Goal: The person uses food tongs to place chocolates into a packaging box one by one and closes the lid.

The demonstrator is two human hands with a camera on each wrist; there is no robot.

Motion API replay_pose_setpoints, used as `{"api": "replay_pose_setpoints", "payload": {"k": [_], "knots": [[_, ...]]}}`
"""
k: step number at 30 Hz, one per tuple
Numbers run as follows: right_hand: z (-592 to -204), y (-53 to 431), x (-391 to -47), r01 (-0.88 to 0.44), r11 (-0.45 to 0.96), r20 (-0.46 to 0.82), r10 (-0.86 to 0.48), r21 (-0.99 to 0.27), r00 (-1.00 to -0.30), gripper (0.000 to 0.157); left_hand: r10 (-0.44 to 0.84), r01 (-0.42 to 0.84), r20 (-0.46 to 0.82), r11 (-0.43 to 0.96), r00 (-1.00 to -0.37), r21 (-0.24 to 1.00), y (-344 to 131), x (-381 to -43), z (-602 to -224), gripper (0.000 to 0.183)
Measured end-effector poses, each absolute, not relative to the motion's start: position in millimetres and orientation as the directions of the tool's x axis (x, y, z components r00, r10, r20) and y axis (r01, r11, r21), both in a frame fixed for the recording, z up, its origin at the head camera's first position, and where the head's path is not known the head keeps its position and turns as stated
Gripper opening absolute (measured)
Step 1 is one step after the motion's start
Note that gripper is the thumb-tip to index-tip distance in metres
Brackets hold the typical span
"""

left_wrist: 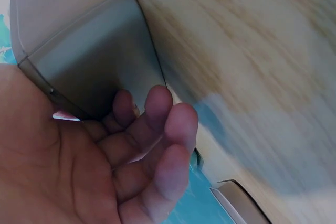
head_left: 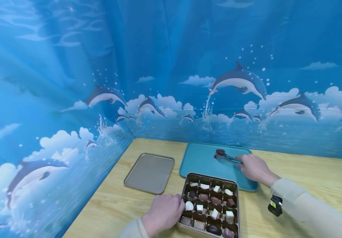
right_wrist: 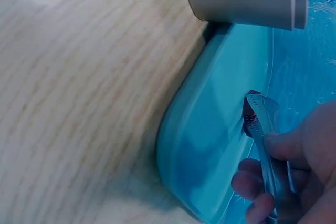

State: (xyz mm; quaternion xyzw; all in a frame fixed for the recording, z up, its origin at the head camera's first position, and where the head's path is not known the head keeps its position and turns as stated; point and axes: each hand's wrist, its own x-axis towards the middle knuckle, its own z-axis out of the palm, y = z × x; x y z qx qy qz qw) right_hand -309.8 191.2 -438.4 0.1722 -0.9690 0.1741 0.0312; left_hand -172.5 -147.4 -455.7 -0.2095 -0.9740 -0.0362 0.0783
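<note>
My right hand [head_left: 254,168] grips a pair of small metal tongs [head_left: 230,158] over the blue tray [head_left: 200,162]. At the tongs' perforated tips is a dark chocolate [head_left: 220,151], also seen in the right wrist view as a dark piece [right_wrist: 248,111]; the tips overlap it there. My left hand [head_left: 165,211] rests at the left side of a square tin [head_left: 238,211], its fingers [left_wrist: 157,103] loosely bent near the tin's wall [left_wrist: 105,45] in the left wrist view. Brown divided cells in the tin hold several white, brown and dark chocolates [head_left: 215,200].
A flat metal lid [head_left: 150,173] lies on the wooden table [head_left: 105,205], left of the blue tray. The tin stands in front of the tray, close to its near edge. A blue curtain [head_left: 171,66] printed with dolphins hangs behind and to the left. A black device [head_left: 275,205] sits on the right wrist.
</note>
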Motion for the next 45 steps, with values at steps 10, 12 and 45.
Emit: {"api": "replay_pose_setpoints", "payload": {"k": [10,12,45], "knots": [[-438,190,-309,-0.358,0.883,0.165,-0.322,-0.304,-0.932,0.036,0.402,0.418,0.166,0.905,-0.900,0.073,-150,-174,-454,0.041],[-438,190,-308,-0.359,0.882,0.161,-0.323,-0.304,-0.932,0.036,0.399,0.415,0.171,0.908,-0.901,0.064,-150,-174,-453,0.040],[-391,199,-217,-0.502,0.821,0.330,-0.411,-0.272,-0.850,0.035,0.410,0.418,0.162,0.909,-0.898,0.013,-147,-174,-455,0.041]]}}
